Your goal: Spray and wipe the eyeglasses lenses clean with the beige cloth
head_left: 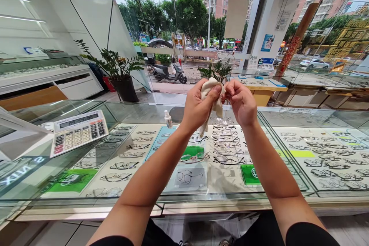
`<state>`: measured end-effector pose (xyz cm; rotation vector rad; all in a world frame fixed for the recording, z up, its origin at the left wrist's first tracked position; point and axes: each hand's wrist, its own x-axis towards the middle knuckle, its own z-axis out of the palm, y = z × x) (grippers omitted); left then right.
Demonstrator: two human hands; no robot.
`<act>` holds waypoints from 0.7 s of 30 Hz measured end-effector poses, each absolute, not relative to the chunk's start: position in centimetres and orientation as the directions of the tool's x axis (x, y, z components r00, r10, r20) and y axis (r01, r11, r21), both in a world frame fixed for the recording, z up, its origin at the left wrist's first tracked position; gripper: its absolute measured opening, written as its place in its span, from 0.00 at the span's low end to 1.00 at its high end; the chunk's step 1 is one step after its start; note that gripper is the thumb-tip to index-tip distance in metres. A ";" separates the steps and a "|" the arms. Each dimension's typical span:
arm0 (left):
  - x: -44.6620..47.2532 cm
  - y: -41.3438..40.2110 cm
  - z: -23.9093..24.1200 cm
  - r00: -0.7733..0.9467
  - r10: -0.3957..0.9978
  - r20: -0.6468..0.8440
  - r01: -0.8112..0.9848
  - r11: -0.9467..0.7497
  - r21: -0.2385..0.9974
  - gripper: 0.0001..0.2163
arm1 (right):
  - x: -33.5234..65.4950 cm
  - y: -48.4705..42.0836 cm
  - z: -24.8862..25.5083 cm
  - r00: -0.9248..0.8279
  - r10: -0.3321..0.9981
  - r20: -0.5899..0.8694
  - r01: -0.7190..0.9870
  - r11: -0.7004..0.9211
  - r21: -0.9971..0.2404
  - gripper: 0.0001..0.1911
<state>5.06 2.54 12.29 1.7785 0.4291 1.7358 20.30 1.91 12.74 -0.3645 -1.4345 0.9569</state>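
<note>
Both of my hands are raised over a glass display counter (184, 196). My left hand (198, 103) is closed around a cream wiping cloth (210, 86), the thumb pressing on its folds and a loose end hanging below. Whether anything is wrapped inside the cloth cannot be seen. Close beside it, my right hand (243, 102) has its fingers curled together in a pinch near the cloth's edge. What is between those fingertips is too small to make out. Under the glass, rows of eyeglasses (229, 160) lie below my hands.
On the counter glass stand a small white bottle (168, 119) and, at the left, a calculator (79, 130). A potted plant (125, 84) is on the floor beyond. Another eyeglasses display case (331, 150) adjoins at the right. Windows face a street with a parked scooter (168, 72).
</note>
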 end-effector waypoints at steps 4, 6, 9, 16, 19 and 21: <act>4.7 2.6 12.5 0.117 0.604 0.788 -0.146 -0.775 0.615 0.24 | 20.3 1.9 12.8 -0.137 0.716 0.684 -0.326 0.620 -0.714 0.04; 4.3 2.7 12.6 0.179 0.585 0.791 -0.140 -0.780 0.609 0.23 | 20.3 1.9 12.9 -0.125 0.714 0.689 -0.320 0.628 -0.709 0.06; 3.8 2.7 12.9 0.275 0.551 0.787 -0.121 -0.793 0.597 0.21 | 20.3 1.9 12.9 -0.112 0.723 0.681 -0.309 0.626 -0.716 0.07; 4.6 2.4 12.1 0.205 0.574 0.793 -0.108 -0.792 0.601 0.19 | 20.2 2.1 12.4 -0.144 0.714 0.685 -0.354 0.609 -0.710 0.08; 5.1 2.4 11.7 0.177 0.613 0.770 -0.113 -0.764 0.635 0.20 | 20.0 2.2 12.3 -0.140 0.728 0.671 -0.332 0.604 -0.725 0.10; 5.2 2.5 11.7 0.165 0.610 0.775 -0.116 -0.769 0.629 0.20 | 20.0 2.3 12.3 -0.148 0.719 0.679 -0.341 0.607 -0.718 0.10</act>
